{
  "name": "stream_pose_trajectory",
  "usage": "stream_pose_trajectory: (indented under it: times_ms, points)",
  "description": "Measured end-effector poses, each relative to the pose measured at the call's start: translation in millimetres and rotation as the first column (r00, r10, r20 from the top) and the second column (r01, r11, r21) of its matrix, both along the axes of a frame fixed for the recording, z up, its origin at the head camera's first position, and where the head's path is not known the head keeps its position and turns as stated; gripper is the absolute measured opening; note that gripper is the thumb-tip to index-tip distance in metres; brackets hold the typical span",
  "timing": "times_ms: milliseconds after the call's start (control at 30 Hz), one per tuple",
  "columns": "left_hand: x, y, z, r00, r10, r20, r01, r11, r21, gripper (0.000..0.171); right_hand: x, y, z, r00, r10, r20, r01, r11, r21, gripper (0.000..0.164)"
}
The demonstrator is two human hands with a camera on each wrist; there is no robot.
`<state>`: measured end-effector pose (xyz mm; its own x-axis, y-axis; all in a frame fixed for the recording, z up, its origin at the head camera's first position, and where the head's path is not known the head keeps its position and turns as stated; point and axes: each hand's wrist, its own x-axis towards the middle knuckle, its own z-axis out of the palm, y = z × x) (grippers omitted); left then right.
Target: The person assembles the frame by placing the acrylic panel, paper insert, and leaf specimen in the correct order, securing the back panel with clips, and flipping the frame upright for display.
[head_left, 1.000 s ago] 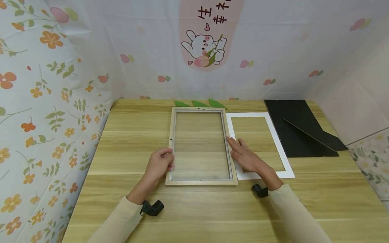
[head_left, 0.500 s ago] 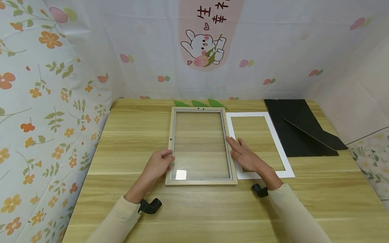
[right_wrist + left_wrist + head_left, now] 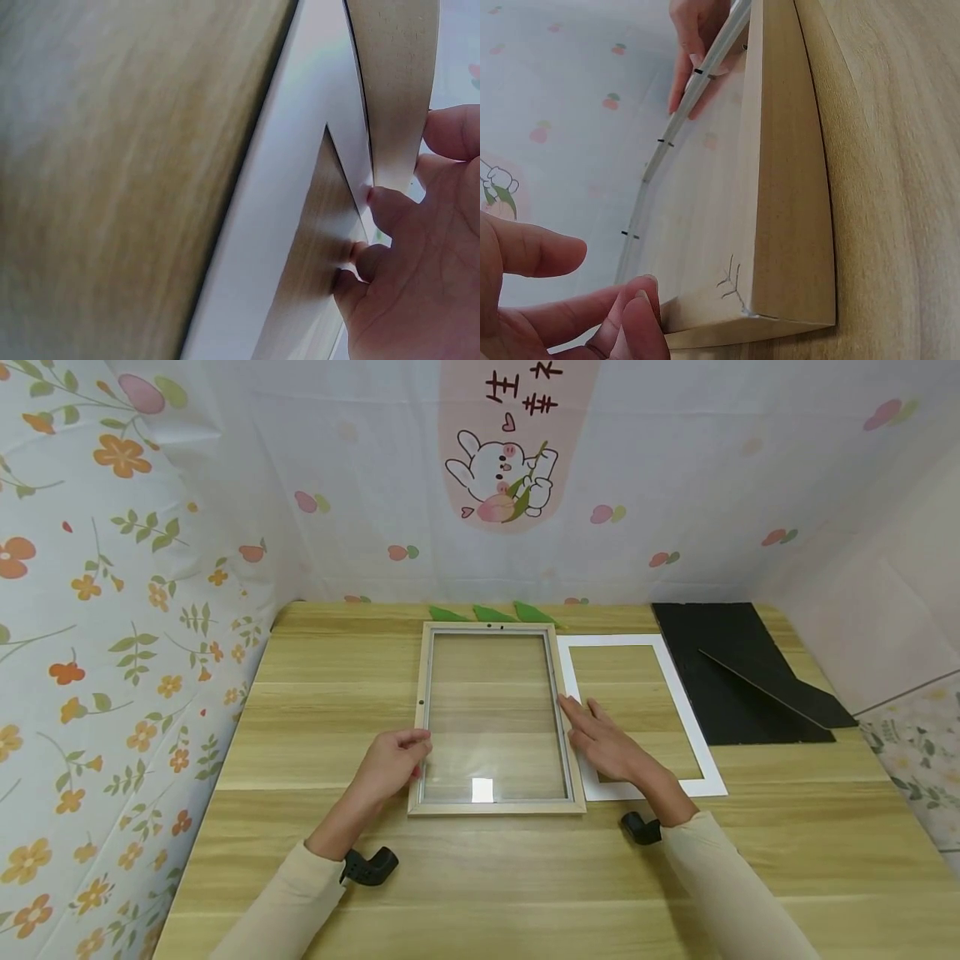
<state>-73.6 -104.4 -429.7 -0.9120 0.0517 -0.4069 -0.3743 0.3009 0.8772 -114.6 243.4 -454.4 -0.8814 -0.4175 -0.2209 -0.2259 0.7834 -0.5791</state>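
Glint (image 3: 482, 790) slides on glass (image 3: 487, 718)

It moved right within half a second; perhaps the glass is tilting slightly. The wooden frame (image 3: 497, 809) lies near the table's (image 3: 322, 718) back edge. The right hand (image 3: 606, 750) touches its right side, fingers straight; whether the left hand (image 3: 388, 763) pinches is unclear.

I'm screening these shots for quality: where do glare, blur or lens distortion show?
Head view: a bright square reflection on the clear pane, near its bottom edge; left wrist view: the wooden frame's outer edge bows, probably lens distortion; right wrist view: the tabletop at left is blurred, and the white mat looks washed out toward the top.
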Motion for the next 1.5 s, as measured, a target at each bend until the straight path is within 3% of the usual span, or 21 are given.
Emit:
stream_pose_trajectory:
  times_ms: [233,433,500,567,633,700,800,933,1000,1067,1133,1233,1500]
  points:
    - [-2.1,-3.7,1.3,0.998,0.043,-0.035,-0.043,0.999,0.001,0.031,0.6,-0.3,0.5,1.000,-0.003,0.007,0.002,1.000,0.010,0.055]
    - [-5.5,-11.1,4.3,0.989,0.087,-0.123,-0.092,0.995,-0.033,0.032,0.2,0.2,-0.1,1.000,0.000,0.007,-0.001,1.000,0.014,0.055]
    - [-6.0,-14.3,4.5,0.984,0.059,-0.167,-0.076,0.992,-0.098,0.035,0.0,0.2,-0.2,1.000,-0.001,0.009,0.001,1.000,0.014,0.055]
    - [-6.3,-18.1,4.3,0.972,-0.026,-0.232,-0.024,0.977,-0.211,0.040,-0.1,0.2,0.0,1.000,-0.002,0.013,0.002,1.000,0.010,0.055]
    - [-7.4,-22.0,3.4,0.940,-0.160,-0.302,0.045,0.934,-0.355,0.048,-0.4,0.2,0.4,1.000,-0.001,0.015,0.001,1.000,0.011,0.055]
    - [-9.6,-25.9,1.3,0.882,-0.313,-0.352,0.102,0.856,-0.507,0.058,-0.7,0.3,0.8,1.000,-0.005,0.021,0.005,1.000,0.012,0.055]
    - [-13.0,-32.1,-2.4,0.793,-0.492,-0.360,0.151,0.730,-0.666,0.070,-1.1,0.0,1.3,1.000,-0.011,0.027,0.010,1.000,0.016,0.056]
    - [-15.5,-40.7,-8.8,0.708,-0.629,-0.320,0.163,0.587,-0.793,0.075,-1.0,-0.1,1.3,0.999,-0.016,0.034,0.016,1.000,0.018,0.055]
    - [-15.9,-44.1,-12.2,0.678,-0.671,-0.298,0.172,0.540,-0.824,0.074,-0.9,0.1,0.9,0.999,-0.020,0.035,0.019,1.000,0.019,0.055]
    - [-15.9,-46.6,-16.0,0.662,-0.697,-0.276,0.193,0.514,-0.836,0.073,-0.5,0.2,0.7,0.999,-0.018,0.031,0.018,1.000,0.016,0.055]
    - [-15.9,-48.6,-19.2,0.661,-0.708,-0.248,0.226,0.503,-0.834,0.072,-0.5,0.2,0.5,1.000,-0.016,0.026,0.015,1.000,0.015,0.055]
    - [-16.2,-50.7,-22.7,0.667,-0.713,-0.217,0.274,0.505,-0.819,0.070,-0.5,-0.1,0.4,1.000,-0.013,0.024,0.013,1.000,0.017,0.055]
    - [-18.0,-52.5,-25.6,0.694,-0.699,-0.174,0.393,0.570,-0.722,0.068,-1.4,-0.2,-0.6,0.999,-0.006,0.038,0.006,1.000,0.010,0.056]
